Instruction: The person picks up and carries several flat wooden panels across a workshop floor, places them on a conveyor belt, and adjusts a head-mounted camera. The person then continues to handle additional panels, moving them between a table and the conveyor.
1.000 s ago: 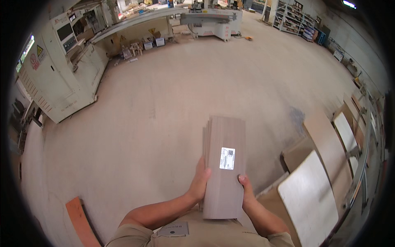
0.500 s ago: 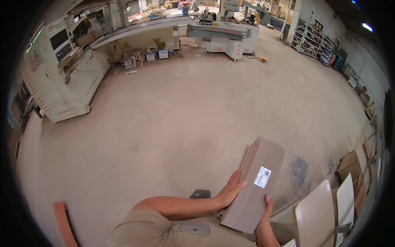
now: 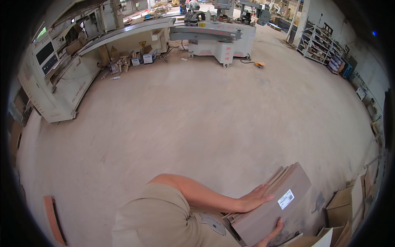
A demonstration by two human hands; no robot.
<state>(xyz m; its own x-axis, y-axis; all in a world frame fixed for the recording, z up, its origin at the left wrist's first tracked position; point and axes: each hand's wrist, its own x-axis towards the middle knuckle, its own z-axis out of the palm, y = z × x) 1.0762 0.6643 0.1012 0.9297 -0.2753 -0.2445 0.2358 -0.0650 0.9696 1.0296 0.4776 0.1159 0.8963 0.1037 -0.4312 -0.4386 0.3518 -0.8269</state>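
Observation:
A stack of several brown-grey wooden boards (image 3: 298, 181) is held at a slant in front of me, low on the right. The top board carries a white printed label (image 3: 286, 199). My left hand (image 3: 256, 199) presses along the stack's left long side, fingertips reaching over the top board. From the opposite side my right hand (image 3: 273, 234) grips the lower right edge, thumb on top; its other fingers are hidden under the boards. The near ends of the stack rest close to my beige shirt (image 3: 164, 214).
Large white machines (image 3: 61, 90) stand at the far left and across the back (image 3: 218, 45). Cartons (image 3: 149, 57) lie beneath one. A loaded metal rack (image 3: 319, 43) lines the right wall. Upright panels (image 3: 349, 201) lean at the lower right; an orange-red bar (image 3: 54, 220) shows lower left.
The stack and both hands have moved right and lower in view, with the boards tilted further rightward. The view has shifted too. Both hands keep hold of the stack.

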